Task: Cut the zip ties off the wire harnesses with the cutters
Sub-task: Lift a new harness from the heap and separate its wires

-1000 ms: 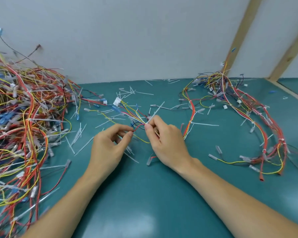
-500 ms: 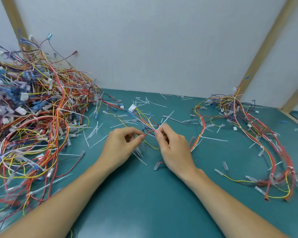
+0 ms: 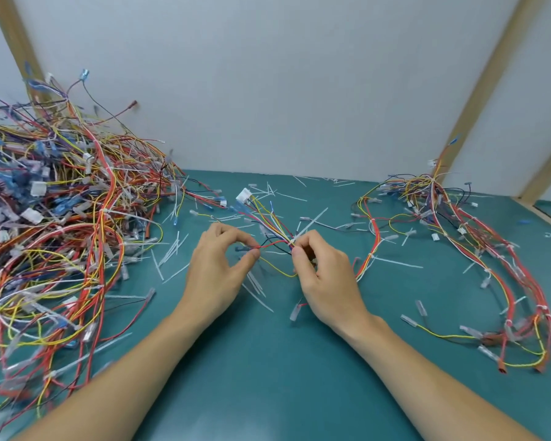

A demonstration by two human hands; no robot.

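Wire harness [image 3: 269, 222], a thin fan of coloured leads running from a white connector [image 3: 243, 195], lies mid-surface between both hands, as it did a second ago. Left hand [image 3: 218, 265] now pinches a single red lead drawn out sideways; right hand [image 3: 323, 275] pinches the bundle at its white zip tie [image 3: 291, 240], and the hands sit slightly further apart than before. Teal surface [image 3: 268, 361] carries cut tie scraps, with the big tangled pile [image 3: 54, 233] at left
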